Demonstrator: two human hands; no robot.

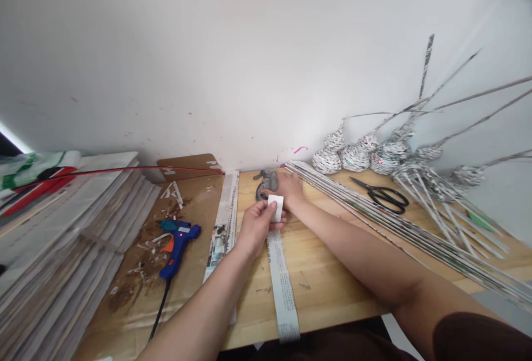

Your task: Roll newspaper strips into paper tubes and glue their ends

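Observation:
My left hand point(260, 225) pinches the upper end of a newspaper strip point(285, 289) between thumb and fingers. From there the strip hangs down across the wooden table toward its front edge. Beyond it, my right hand point(290, 188) reaches to a crumpled grey cloth point(268, 182) near the wall, its fingers against the cloth and partly hidden. More newspaper strips point(226, 211) lie in a stack just left of my left hand.
At left, a blue glue gun point(180, 247) lies on stained cardboard point(199, 272) beside piled newspapers point(103, 228). To the right are long rolled paper sticks point(374, 214), black scissors point(384, 196) and several woven paper gourd shapes point(355, 156) with long upright ends by the wall.

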